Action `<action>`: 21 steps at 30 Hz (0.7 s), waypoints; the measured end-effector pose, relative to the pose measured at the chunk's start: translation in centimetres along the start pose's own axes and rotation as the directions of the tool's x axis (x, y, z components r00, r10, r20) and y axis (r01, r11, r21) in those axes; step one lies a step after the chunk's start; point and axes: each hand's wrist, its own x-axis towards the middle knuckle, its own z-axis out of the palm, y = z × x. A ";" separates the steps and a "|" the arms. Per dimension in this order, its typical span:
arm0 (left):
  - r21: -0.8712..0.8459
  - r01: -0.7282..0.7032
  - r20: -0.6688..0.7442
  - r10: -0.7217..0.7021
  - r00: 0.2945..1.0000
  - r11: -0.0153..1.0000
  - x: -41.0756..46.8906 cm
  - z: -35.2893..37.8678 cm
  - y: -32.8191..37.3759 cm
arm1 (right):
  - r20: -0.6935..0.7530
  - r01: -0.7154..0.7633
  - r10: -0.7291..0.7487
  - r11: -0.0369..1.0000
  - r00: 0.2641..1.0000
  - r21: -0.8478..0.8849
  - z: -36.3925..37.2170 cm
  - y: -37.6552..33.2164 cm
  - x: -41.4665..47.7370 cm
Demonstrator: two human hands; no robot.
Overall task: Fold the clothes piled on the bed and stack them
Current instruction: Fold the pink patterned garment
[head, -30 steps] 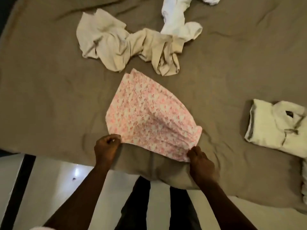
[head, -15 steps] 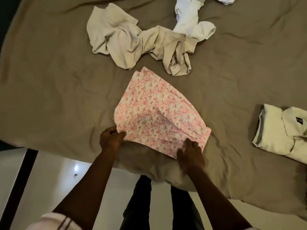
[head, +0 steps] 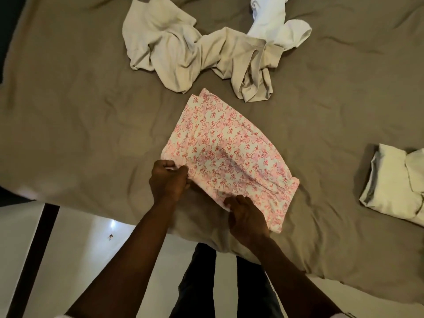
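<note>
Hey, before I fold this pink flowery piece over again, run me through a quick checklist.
1. Left hand grips the near left corner of the pink floral garment: ok.
2. Right hand pinches its near edge: ok.
3. Fabric smooth: not ok, creases run toward the right corner.
4. Far corner apart from the crumpled beige garment: ok.
5. Folded cream shirt lying at the right to stack on: ok.
6. Lower layers lined up: cannot tell, hidden.
</note>
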 end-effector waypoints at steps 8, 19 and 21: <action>-0.056 -0.050 -0.071 0.046 0.996 0.997 3.9 6.7 4.7 | -0.299 -0.267 0.433 0.845 0.850 0.464 -3.2 3.3 2.6; 0.475 -0.356 0.035 0.386 0.922 0.805 7.7 2.3 0.4 | 0.007 -0.011 0.011 1.000 1.000 0.022 -2.6 5.2 4.1; 0.334 -0.239 -0.132 0.297 0.946 0.912 9.3 1.6 0.9 | -0.097 -0.218 0.250 0.940 0.963 0.263 -3.1 4.9 4.9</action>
